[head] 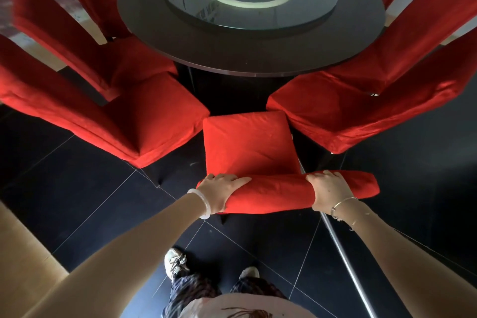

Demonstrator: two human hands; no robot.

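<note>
Big round dark tabletop takes up the top of the view, with a glass turntable sitting in the middle of it. The floor is black glossy tile.

Red-covered chairs are fanned out around the table. Two on the left have their seats pointing in toward the table edge, and two on the right are angled the same way.

The middle chair sits in the gap between them, just short of the table, with its seat facing the table and its back toward the person. Its seat corners are close to the neighbours on both sides.

Both hands are on the top edge of its backrest. The left hand grips the left end, fingers curled over the front and thumb wrapped along the top. The right hand is clamped round the right part the same way, with a bit of backrest sticking out past it.

There's a pale bangle on the left wrist and a thin chain bracelet on the right. White sneakers are down on the tile.
</note>
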